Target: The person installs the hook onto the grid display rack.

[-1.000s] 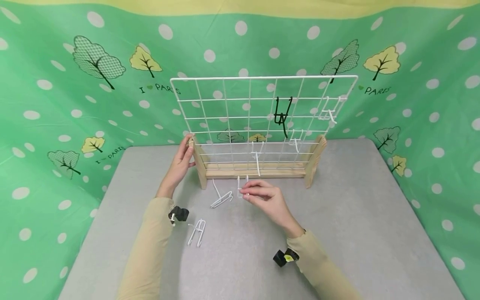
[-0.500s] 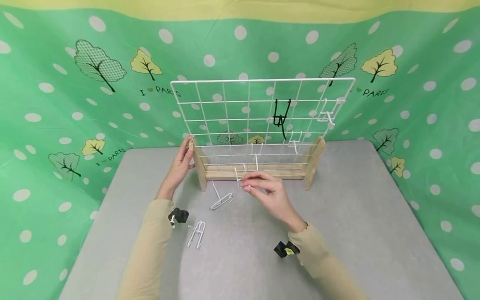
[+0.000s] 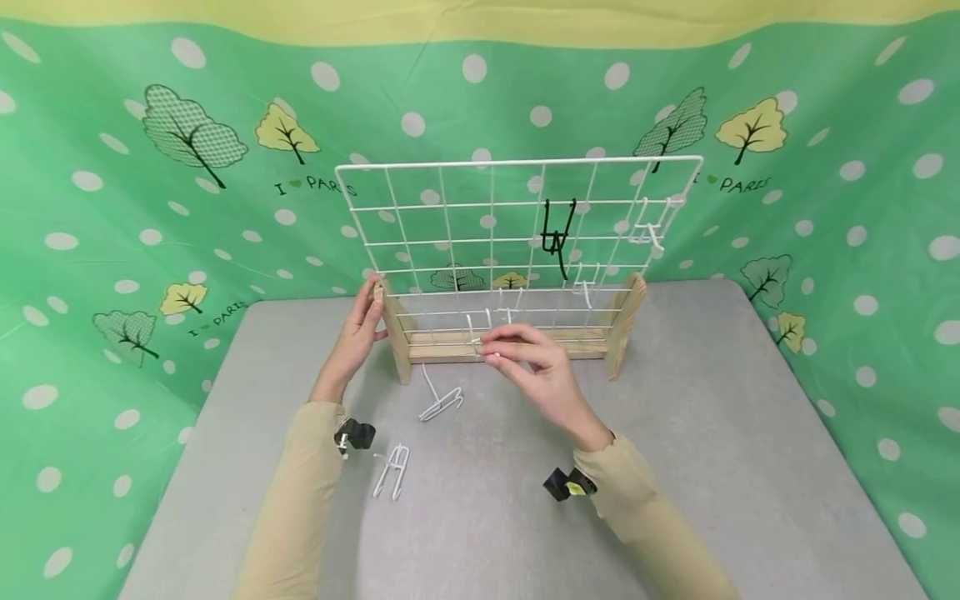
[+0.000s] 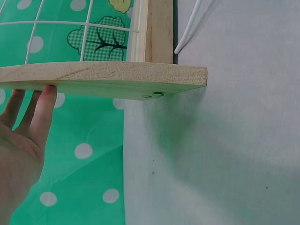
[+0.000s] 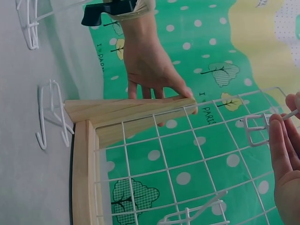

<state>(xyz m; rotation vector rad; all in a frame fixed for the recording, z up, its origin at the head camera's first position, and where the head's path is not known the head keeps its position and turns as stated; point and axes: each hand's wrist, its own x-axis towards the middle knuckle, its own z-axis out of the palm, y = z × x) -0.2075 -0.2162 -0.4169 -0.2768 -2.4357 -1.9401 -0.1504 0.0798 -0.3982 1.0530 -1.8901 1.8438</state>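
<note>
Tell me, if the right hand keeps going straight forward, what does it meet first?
Probably the wire grid. The right hand pinches a white hook close before its lower wires, though depth is unclear.

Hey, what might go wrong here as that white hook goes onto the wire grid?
The right hand only pinches the white hook at its fingertips, so it might slip and drop. The wire grid panel stands in a wooden stand steadied only by the left hand; a hard push could tip it. Already hung hooks nearby might get knocked loose.
</note>
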